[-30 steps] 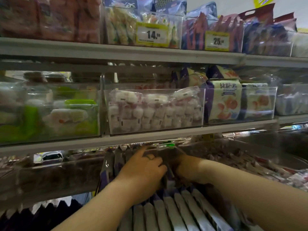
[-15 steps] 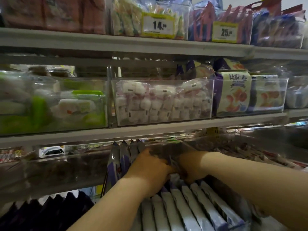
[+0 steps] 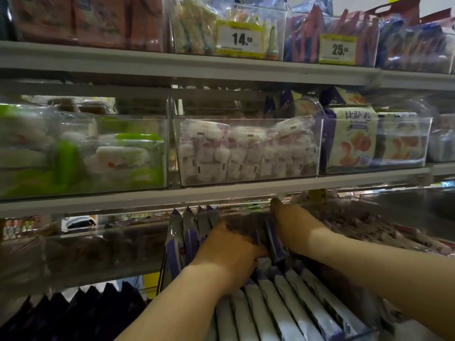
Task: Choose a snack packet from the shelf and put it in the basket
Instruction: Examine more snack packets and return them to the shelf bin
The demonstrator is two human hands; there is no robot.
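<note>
A row of purple-and-white snack packets (image 3: 283, 299) stands on edge in a clear bin on the lowest shelf, and both my hands are in it. My left hand (image 3: 229, 252) has its fingers curled over the tops of the packets in the middle of the row. My right hand (image 3: 293, 227) is just to its right with the thumb raised, holding a tilted purple packet (image 3: 273, 239); its fingers are hidden behind that packet. More purple packets (image 3: 187, 230) stand upright to the left of my left hand. No basket is in view.
The grey shelf edge (image 3: 221, 193) runs just above my hands. Above it are clear bins of white sweets (image 3: 246, 153), green-wrapped cakes (image 3: 110, 156) and cream snack bags (image 3: 352, 141). Price tags 14 (image 3: 241, 39) and 25 (image 3: 338, 49) hang higher. Dark packets (image 3: 73, 313) lie lower left.
My left hand's pointing finger has curled down onto the packets. Both hands have moved a little right and deeper into the row, and my right thumb has come up.
</note>
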